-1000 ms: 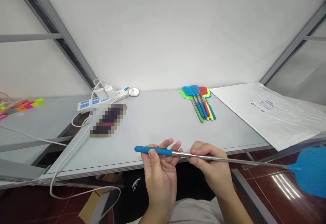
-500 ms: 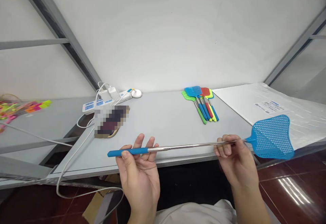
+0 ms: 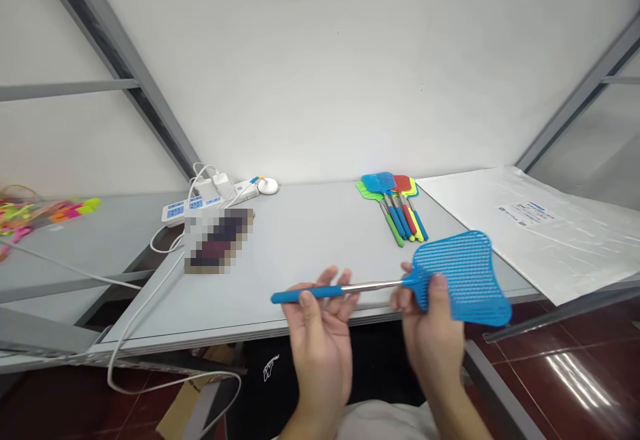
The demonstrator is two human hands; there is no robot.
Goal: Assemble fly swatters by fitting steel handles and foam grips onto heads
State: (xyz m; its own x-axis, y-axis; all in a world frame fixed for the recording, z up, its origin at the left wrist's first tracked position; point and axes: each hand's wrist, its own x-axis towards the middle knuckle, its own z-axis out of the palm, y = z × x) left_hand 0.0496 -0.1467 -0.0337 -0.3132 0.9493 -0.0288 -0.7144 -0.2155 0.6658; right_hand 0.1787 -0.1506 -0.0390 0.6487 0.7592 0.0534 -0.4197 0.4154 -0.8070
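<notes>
A blue fly swatter [image 3: 456, 279] with a telescopic metal rod is held level above the table's front edge. My left hand [image 3: 323, 340] grips its blue handle, thumb on top and fingers underneath. At the other end, my right hand [image 3: 433, 333] pinches the base of the perforated head, its thumb pressed on the blue plastic. A short stretch of bare rod shows between the two hands. Further back on the table lies a pile of fly swatters [image 3: 395, 207] in blue, green, red and yellow, handles toward me.
On the left stands a white power strip [image 3: 175, 212] with plugs and cables, beside a round white device [image 3: 268, 186]. A blurred-out object [image 3: 220, 240] lies before it. White plastic packaging [image 3: 550, 240] covers the table's right side. Colourful items [image 3: 45, 217] lie far left.
The swatter's rod has become much shorter. My hands have come closer together, the left moving right and the right moving left, and my right hand now grips the head's base.
</notes>
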